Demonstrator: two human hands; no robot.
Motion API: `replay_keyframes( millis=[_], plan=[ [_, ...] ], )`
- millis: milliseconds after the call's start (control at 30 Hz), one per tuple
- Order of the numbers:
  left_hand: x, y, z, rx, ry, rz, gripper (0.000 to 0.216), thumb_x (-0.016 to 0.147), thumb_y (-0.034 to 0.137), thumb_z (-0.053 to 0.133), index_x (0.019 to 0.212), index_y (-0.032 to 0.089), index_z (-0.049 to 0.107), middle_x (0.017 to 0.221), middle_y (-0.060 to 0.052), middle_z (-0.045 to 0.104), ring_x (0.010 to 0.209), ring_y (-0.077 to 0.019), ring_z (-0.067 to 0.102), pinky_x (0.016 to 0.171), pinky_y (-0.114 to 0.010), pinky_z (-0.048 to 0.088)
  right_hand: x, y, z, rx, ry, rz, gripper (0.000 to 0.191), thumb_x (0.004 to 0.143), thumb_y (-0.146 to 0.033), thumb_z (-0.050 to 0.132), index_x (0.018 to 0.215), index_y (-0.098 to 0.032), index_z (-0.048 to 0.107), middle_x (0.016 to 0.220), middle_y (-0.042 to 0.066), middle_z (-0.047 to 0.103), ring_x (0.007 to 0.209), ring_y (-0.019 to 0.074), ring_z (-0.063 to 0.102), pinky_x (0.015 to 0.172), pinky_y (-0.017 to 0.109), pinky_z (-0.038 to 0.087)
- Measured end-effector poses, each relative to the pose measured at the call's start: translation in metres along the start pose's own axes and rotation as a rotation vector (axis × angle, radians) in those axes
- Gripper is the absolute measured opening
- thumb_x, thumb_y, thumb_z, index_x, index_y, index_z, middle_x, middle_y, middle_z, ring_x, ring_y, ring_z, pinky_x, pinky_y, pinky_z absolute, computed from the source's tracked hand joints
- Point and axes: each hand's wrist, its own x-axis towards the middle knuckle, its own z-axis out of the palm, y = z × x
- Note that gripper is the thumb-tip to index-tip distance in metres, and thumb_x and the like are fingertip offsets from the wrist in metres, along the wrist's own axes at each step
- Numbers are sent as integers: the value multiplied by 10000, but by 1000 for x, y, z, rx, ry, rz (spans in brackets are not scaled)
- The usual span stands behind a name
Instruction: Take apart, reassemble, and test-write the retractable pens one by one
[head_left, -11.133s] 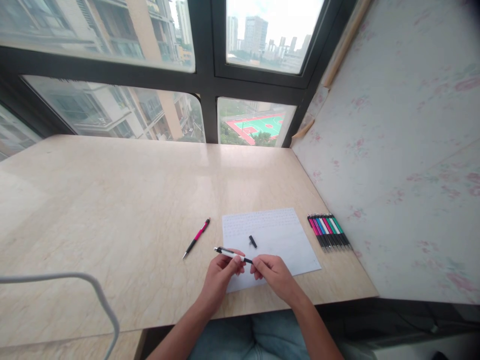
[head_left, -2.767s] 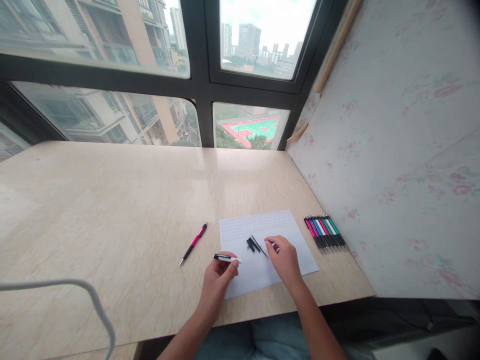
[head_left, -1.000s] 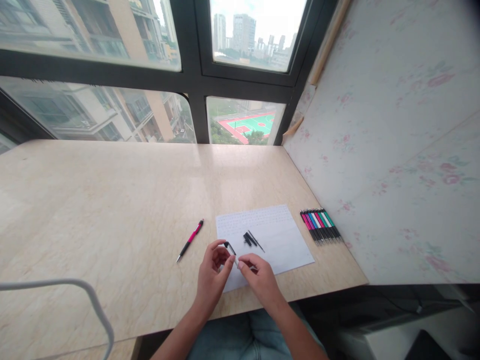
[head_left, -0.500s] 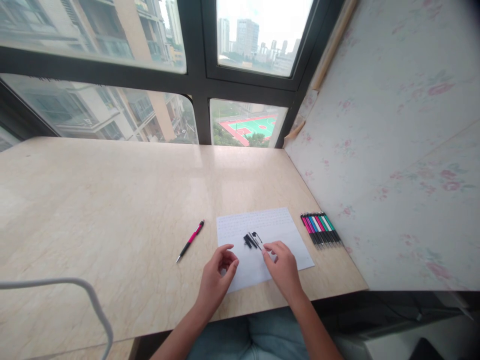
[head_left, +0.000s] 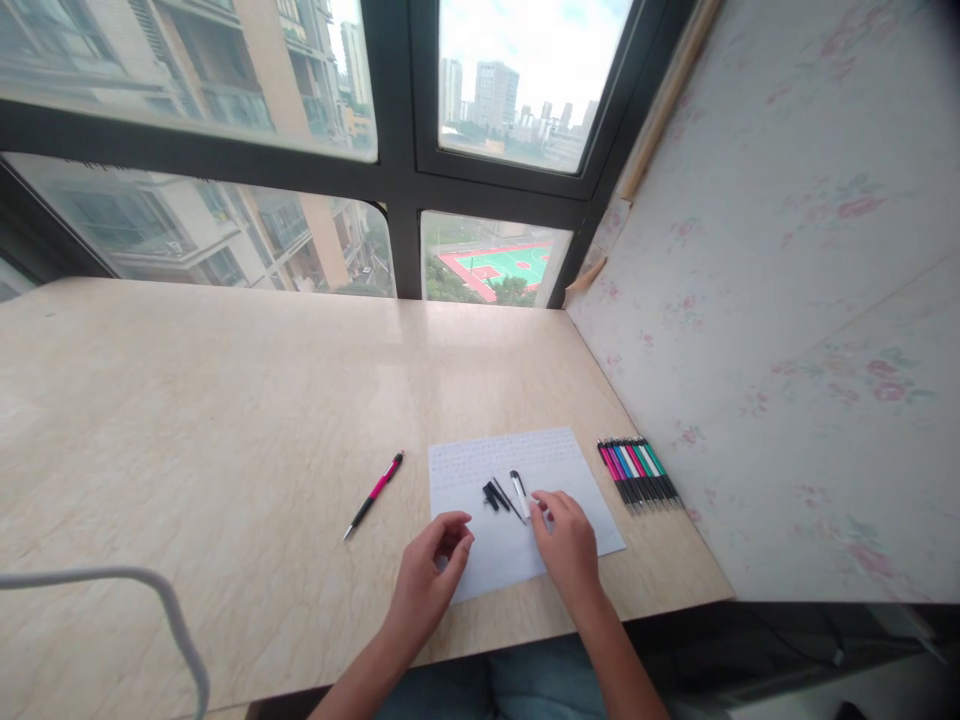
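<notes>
The sheet of paper [head_left: 577, 470] carries the black pen parts [head_left: 491, 495] and the white barrel [head_left: 517, 487]. My right hand [head_left: 568, 535] has its fingertips at the barrel's near end — I cannot tell if it grips. My left hand [head_left: 433, 560] lies loosely curled, with nothing showing in it. A second ago both hands held that barrel.

Beige marble-pattern desk [head_left: 225, 400] runs to the far black-framed windows [head_left: 405, 190], daylight on apartment blocks [head_left: 187, 220] and a green sports court [head_left: 517, 265] outside; pale floral-print wall [head_left: 787, 300] closes the right, white curved tube [head_left: 150, 590] near left.
</notes>
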Motion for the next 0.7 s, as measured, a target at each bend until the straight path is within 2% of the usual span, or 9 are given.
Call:
replay_keyframes(
  millis=[200,300,400,600,700],
  plan=[
    [-3,0,-1,2,-12,-9,206,861,387,577,919,209,662,749,-40,680,674,-188,628,609,-285,498,-8,7,-4,164,110,86,277,897,-419,521,827,-189,659,754,63,645,669,200,531,632,304,398],
    [-2,2,-2,-63,-5,-48,270,887,436,525,818,202,639,665,-21,627,597,-166,572,539,-256,450,-12,11,-7,282,149,154,358,897,-488,507,684,-203,543,594,-12,490,569,156,429,540,266,338],
    [-1,5,-3,-117,24,-70,322,905,453,485,740,198,590,606,0,562,555,-149,506,521,-245,407,-15,15,-7,341,153,191,451,902,-538,470,589,-227,376,543,-58,310,522,125,306,488,254,256],
    [-5,3,-6,-113,59,-43,369,904,441,482,626,200,497,535,33,430,513,-125,397,504,-242,319,-18,21,-5,268,129,131,445,906,-452,454,564,-235,271,547,-63,237,515,111,270,490,259,217],
    [-9,1,-4,-77,64,7,426,895,438,475,549,209,382,525,39,350,504,-117,334,488,-250,268,-19,20,-4,197,52,61,421,892,-383,463,553,-230,266,537,-64,235,503,106,281,495,259,217]
  ],
)
